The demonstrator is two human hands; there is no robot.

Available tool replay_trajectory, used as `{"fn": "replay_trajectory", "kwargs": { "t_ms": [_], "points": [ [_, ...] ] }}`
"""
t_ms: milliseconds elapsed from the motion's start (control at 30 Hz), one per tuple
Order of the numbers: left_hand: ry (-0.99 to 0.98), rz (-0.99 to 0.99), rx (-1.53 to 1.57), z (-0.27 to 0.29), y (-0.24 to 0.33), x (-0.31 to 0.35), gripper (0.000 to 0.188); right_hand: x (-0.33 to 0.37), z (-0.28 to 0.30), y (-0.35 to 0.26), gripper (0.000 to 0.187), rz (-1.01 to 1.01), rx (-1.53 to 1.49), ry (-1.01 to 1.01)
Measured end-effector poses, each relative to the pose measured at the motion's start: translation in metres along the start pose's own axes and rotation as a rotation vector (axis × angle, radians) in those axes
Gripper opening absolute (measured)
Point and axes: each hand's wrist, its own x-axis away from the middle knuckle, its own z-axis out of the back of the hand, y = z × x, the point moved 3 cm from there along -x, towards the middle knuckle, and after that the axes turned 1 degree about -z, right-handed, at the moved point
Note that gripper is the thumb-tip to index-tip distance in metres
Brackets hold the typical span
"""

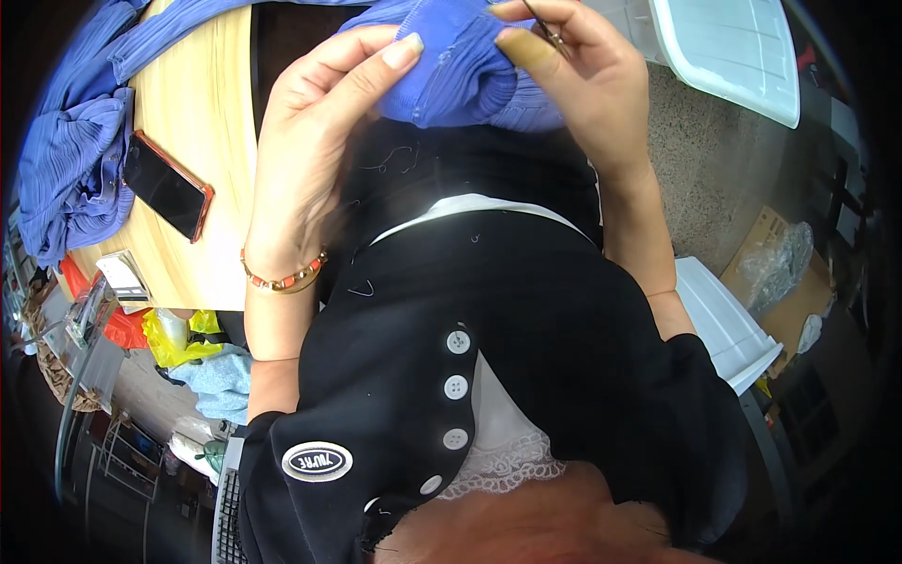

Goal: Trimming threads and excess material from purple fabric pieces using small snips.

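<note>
Blue garment: this blue, finely ribbed cloth garment (440, 83) is up in front of me, above my lap, gathered into folds with a pale stitched seam showing.
Left hand: my left hand (324, 103) is closed to a narrow pinch, thumb on top of the smooth band beside the seam, the other fingers curled.
Right hand: my right hand (603, 94) is partly curled, holding a thin, dark metal tool (550, 28) among the fingers; its thumb, with a tan covering (531, 52) on it, is at the garment's edge. I cannot tell the tool's exact kind.
Lap: my black clothing (413, 273) carries loose pale threads.
Table: on the light wood-grain tabletop (202, 89) to my left lie a black-screened phone (167, 186) in an orange-red case and a heap of blue ribbed cloth (70, 188).
Left of me, lower: a yellow plastic bag (177, 346) sits near a pale blue fluffy cloth (221, 381).
Right of me: a whitish plastic bin (728, 56) and crumpled clear plastic wrap (782, 261) on brown cardboard (794, 315) stand out around the speckled grey floor (691, 155).
</note>
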Motion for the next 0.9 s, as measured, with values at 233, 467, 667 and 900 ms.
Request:
{"fn": "replay_trajectory", "kwargs": {
  "t_ms": [233, 467, 667, 900],
  "points": [
    [0.125, 0.049, 0.022, 0.002, -0.002, 0.004, 0.025, 0.018, 0.003, -0.014, 0.041, 0.499, 0.61, -0.121],
    [0.058, 0.003, 0.036, -0.001, -0.004, 0.0, 0.023, 0.018, 0.001, -0.012, 0.038, 0.5, 0.7, -0.086],
    [0.046, -0.013, 0.031, -0.003, -0.005, 0.0, 0.024, 0.016, 0.001, -0.008, 0.037, 0.525, 0.719, -0.079],
    [0.038, -0.04, -0.04, 0.0, -0.008, -0.001, 0.023, 0.016, 0.0, -0.007, 0.037, 0.538, 0.748, -0.079]
  ]
}}
